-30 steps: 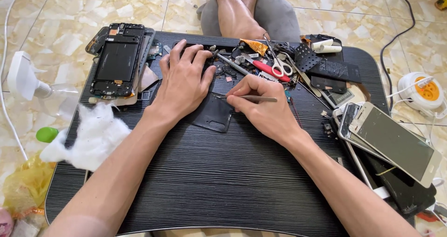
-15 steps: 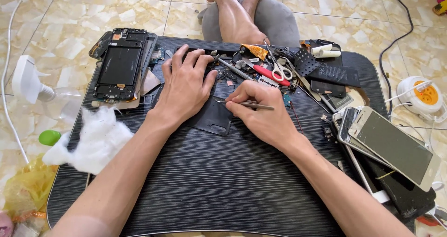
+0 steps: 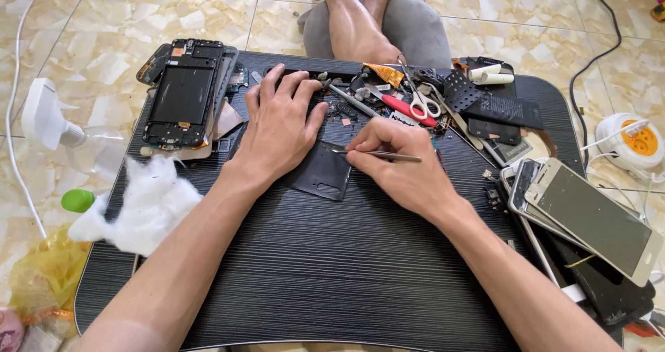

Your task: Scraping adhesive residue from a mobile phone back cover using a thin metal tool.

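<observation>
2 hands on job: left hand [image 3: 277, 127] splayed flat, pinning dark phone back cover [image 3: 322, 174] mid-worktop [image 3: 332, 276]; right hand [image 3: 402, 161] pinched on metal tweezers [image 3: 377, 155]. Cover looks thin, light, flexy — hold by edges.

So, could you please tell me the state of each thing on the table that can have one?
left hand: flat, pressing on the dark phone part
right hand: pinched shut on the thin metal tool
dark phone part: lying flat, partly covered
phone frame: opened, insides bare
scissors: closed, lying flat
light phone: screen dark, stacked on other phones
cotton wad: loose, at the table's left edge
</observation>
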